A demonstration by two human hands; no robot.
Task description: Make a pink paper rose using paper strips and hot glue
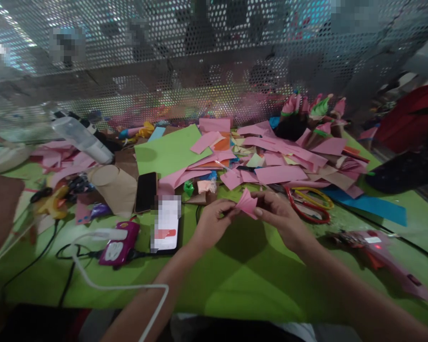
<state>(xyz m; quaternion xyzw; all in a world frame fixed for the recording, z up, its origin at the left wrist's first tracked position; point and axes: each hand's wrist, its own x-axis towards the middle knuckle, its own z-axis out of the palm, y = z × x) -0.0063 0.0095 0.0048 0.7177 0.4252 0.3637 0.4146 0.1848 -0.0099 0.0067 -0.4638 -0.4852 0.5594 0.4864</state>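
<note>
Between my two hands, a small piece of pink paper (247,203) is held above the green tabletop, pleated into a fan-like shape. My left hand (217,221) pinches its left edge between thumb and fingers. On the other side, my right hand (278,213) grips the right edge, its thumb in front and its fingers partly hidden behind. Just beyond my right hand lie scissors with red handles (308,216) and a yellow-handled pair (316,194). A lit phone (167,223) rests left of my left hand.
Pink paper strips (281,174) and a green sheet (171,149) cover the back. At right lies a pink glue gun (381,254), its light red. Left are a dark phone (146,192), a magenta power strip (119,243) with cables, brown paper (116,190) and a bottle (82,137).
</note>
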